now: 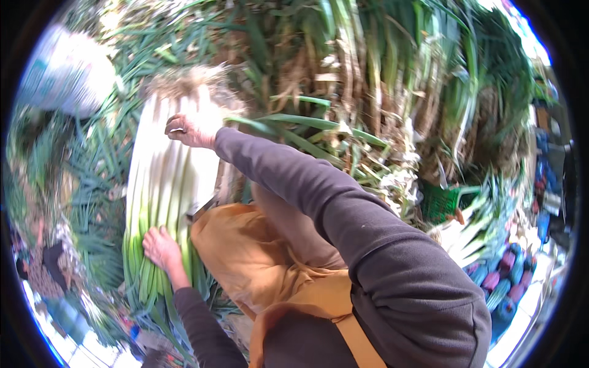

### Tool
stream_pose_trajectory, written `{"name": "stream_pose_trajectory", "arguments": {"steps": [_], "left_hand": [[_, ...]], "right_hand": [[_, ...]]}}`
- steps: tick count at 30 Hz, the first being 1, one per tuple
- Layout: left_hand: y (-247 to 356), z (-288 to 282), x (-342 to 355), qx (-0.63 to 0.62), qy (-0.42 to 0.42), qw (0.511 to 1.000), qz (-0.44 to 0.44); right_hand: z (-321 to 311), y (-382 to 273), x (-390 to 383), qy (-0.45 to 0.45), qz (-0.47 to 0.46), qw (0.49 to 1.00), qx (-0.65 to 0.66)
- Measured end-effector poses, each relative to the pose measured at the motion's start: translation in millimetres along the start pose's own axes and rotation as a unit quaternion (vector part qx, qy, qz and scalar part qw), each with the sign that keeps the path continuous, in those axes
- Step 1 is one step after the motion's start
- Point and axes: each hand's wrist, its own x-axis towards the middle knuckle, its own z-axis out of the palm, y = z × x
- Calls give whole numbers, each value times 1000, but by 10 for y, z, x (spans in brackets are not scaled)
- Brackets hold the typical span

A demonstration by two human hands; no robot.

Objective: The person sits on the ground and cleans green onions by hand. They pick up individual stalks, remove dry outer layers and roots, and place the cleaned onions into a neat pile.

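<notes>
Heaped green leek leaves (368,73) surround a long leek bundle (169,184); left hand (161,247) presses flat, fingers released, on its green end, right hand (193,129) grasps its white end

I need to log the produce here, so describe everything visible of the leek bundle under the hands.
The leek bundle is a thick sheaf of long stalks laid side by side, running up and down the picture. Its upper stretch is white, shading to pale green and then darker green leaves at the lower end; pale, blurred roots show at the top. The right hand rests on the white part near the roots, and the left hand presses the green part. It lies among loose green leaves, beside an orange apron.
</notes>
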Motion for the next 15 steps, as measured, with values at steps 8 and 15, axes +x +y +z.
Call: {"name": "stream_pose_trajectory", "arguments": {"steps": [8, 15], "left_hand": [[-96, 113, 142, -3, -36, 999, -16], [-116, 92, 173, -90, -32, 994, -46]], "right_hand": [[-2394, 544, -2845, 398, 427, 809, -65], [-3362, 1505, -3927, 186, 575, 676, -422]]}}
